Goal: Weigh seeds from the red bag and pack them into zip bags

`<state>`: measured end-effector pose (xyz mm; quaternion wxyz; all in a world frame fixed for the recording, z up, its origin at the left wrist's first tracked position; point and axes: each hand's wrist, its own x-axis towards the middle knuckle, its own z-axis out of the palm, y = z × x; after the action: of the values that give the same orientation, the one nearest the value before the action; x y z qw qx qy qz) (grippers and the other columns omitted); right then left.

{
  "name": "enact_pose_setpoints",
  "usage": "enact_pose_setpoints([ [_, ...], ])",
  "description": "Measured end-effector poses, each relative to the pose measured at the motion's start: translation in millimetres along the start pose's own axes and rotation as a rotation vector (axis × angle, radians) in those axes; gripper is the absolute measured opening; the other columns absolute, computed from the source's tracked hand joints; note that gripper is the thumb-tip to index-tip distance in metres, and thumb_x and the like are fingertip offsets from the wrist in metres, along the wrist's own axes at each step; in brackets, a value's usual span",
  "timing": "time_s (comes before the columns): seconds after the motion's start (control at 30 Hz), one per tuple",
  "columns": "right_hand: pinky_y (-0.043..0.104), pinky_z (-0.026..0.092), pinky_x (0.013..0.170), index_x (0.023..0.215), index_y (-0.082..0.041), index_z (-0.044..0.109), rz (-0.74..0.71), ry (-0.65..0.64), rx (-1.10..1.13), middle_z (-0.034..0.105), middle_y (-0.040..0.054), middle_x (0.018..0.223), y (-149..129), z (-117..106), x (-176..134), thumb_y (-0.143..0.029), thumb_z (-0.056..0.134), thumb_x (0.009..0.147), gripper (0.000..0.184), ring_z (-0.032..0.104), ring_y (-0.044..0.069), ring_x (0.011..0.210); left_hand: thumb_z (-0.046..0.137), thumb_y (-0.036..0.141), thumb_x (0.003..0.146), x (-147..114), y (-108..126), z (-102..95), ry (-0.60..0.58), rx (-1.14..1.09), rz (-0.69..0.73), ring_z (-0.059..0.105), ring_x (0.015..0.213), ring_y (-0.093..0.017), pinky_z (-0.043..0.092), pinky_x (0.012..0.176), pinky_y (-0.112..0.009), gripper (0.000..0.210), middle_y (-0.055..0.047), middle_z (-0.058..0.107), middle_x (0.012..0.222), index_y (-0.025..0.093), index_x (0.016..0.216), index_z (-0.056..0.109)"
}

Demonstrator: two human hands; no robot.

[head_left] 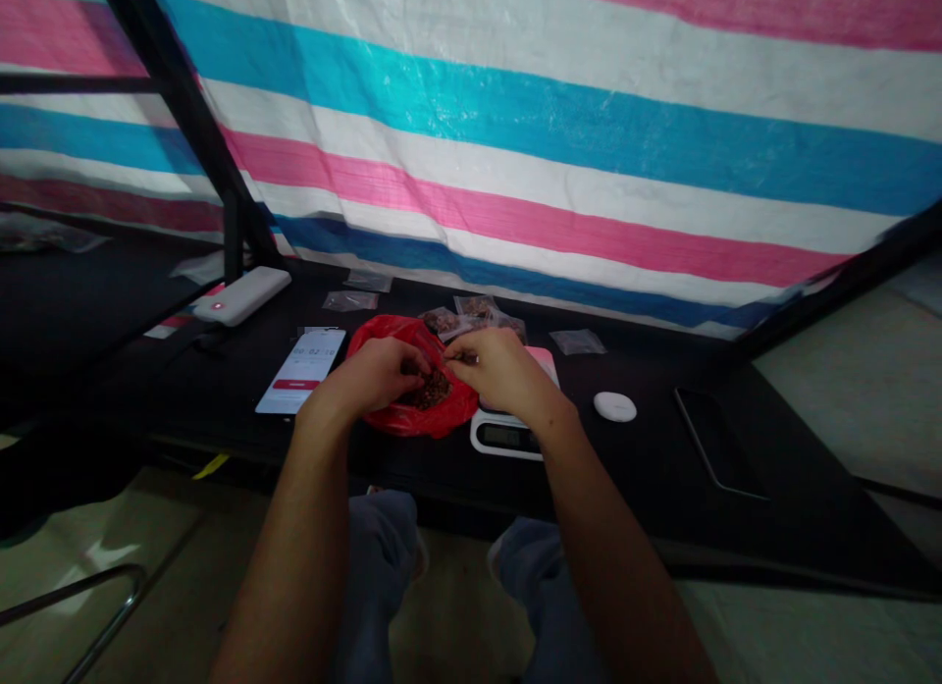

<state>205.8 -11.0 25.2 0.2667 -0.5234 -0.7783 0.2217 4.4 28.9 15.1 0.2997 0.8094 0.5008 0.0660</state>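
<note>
A red plastic bag (383, 333) lies spread open on the black table, holding a pile of small brown pieces (434, 390). My left hand (383, 372) reaches into the bag with curled fingers, thumb and fingertips closed at the edge of the pile. Over the bag's right side, my right hand (495, 368) has its fingers pinched together; something small and dark shows at the tips, too small to name. Below my right wrist sits a white kitchen scale (482, 437) with a pink part behind, its platform mostly hidden. Small filled clear bags (475, 309) lie just behind the red bag.
Flat clear bags (351, 300) lie at the back left, another bag (578, 342) at the right. A phone showing a timer (298, 375) and a white power bank (246, 296) are left; a white case (615, 406) and dark phone (713, 444) right. Striped sheeting (515, 154) hangs behind.
</note>
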Motion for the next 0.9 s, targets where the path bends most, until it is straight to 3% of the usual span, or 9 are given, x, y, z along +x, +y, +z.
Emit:
enact_pose_setpoints([
  [0.23, 0.029, 0.054, 0.079, 0.1, -0.018, 0.084, 0.117, 0.211, -0.028, 0.082, 0.0066, 0.097, 19, -55, -30, -0.02, 0.067, 0.092, 0.019, 0.074, 0.02, 0.085, 0.065, 0.019, 0.088, 0, 0, -1.1, 0.015, 0.031, -0.015, 0.077, 0.098, -0.018, 0.056, 0.084, -0.021, 0.023, -0.001, 0.083, 0.109, 0.023, 0.104, 0.081],
  [0.37, 0.029, 0.054, 0.077, 0.096, -0.017, 0.084, 0.185, 0.196, -0.165, 0.082, 0.0078, 0.096, 27, -73, -44, -0.016, 0.066, 0.09, 0.019, 0.075, 0.021, 0.084, 0.066, 0.019, 0.089, 0, 1, -0.1, 0.014, 0.007, -0.012, 0.077, 0.098, -0.017, 0.055, 0.083, -0.021, 0.022, 0.0, 0.083, 0.108, 0.023, 0.104, 0.081],
  [0.6, 0.027, 0.053, 0.074, 0.095, -0.017, 0.083, 0.262, 0.063, -0.239, 0.083, 0.0072, 0.094, 30, -73, -49, -0.01, 0.069, 0.087, 0.018, 0.077, 0.021, 0.085, 0.067, 0.018, 0.089, 2, 4, 1.7, 0.013, -0.004, 0.006, 0.077, 0.096, -0.018, 0.054, 0.083, -0.022, 0.02, -0.002, 0.083, 0.105, 0.021, 0.102, 0.082],
  [0.9, 0.027, 0.052, 0.076, 0.101, -0.017, 0.082, 0.28, 0.002, -0.295, 0.083, 0.0087, 0.1, 40, -68, -48, -0.005, 0.069, 0.086, 0.024, 0.077, 0.021, 0.09, 0.064, 0.023, 0.086, 8, 2, 9.8, 0.007, -0.084, 0.044, 0.075, 0.076, -0.017, 0.055, 0.066, -0.023, 0.021, -0.001, 0.083, 0.097, 0.021, 0.101, 0.079],
])
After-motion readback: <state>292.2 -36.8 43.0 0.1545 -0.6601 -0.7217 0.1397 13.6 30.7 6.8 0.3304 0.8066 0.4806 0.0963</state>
